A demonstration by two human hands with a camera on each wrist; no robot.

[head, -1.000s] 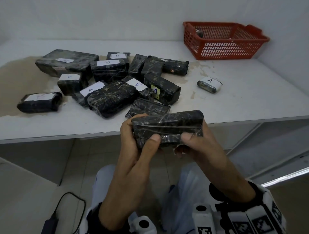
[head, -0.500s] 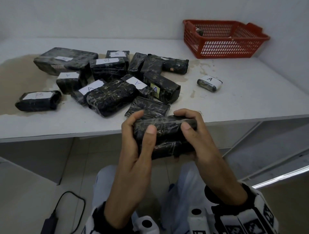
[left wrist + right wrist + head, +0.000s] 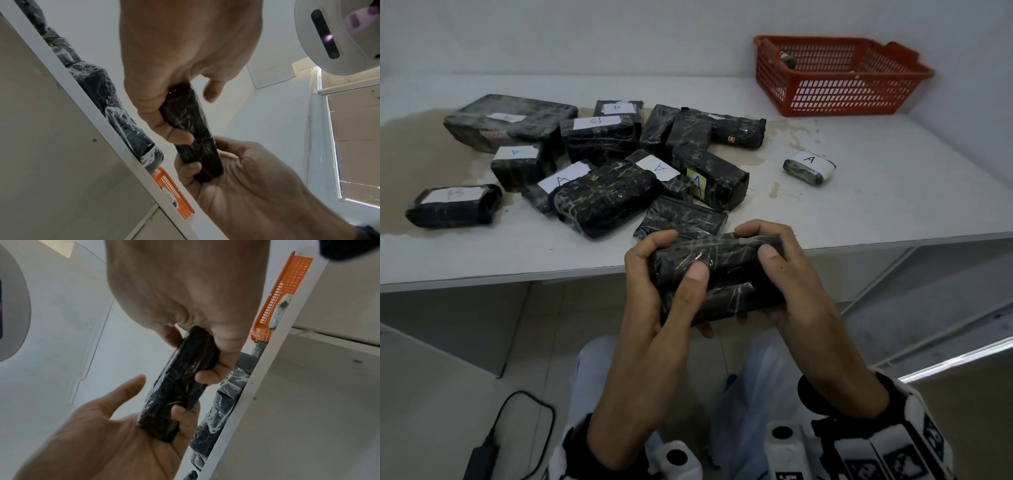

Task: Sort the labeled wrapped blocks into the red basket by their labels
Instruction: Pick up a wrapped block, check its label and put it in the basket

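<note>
I hold a black wrapped block (image 3: 722,263) in both hands just in front of the table's near edge. No label shows on the faces I can see. My left hand (image 3: 676,257) grips its left end, thumb on top. My right hand (image 3: 756,241) grips the right end, fingers curled over the far side. The wrist views show the same block (image 3: 197,133) (image 3: 180,386) held at both ends. The red basket (image 3: 842,99) stands at the table's far right corner with a small dark item inside. Several wrapped blocks lie piled mid-table, some labelled A or B.
A small block labelled A (image 3: 810,168) lies alone right of the pile. The white table (image 3: 893,205) has a brown stain on its left part. Below it on the right runs a lower shelf (image 3: 928,284). A black cable and adapter (image 3: 486,445) lie on the floor.
The block has come down a little and turned in my hands, from broad face up to a narrower edge up. My right fingers have curled over its top. The table items have stayed put.
</note>
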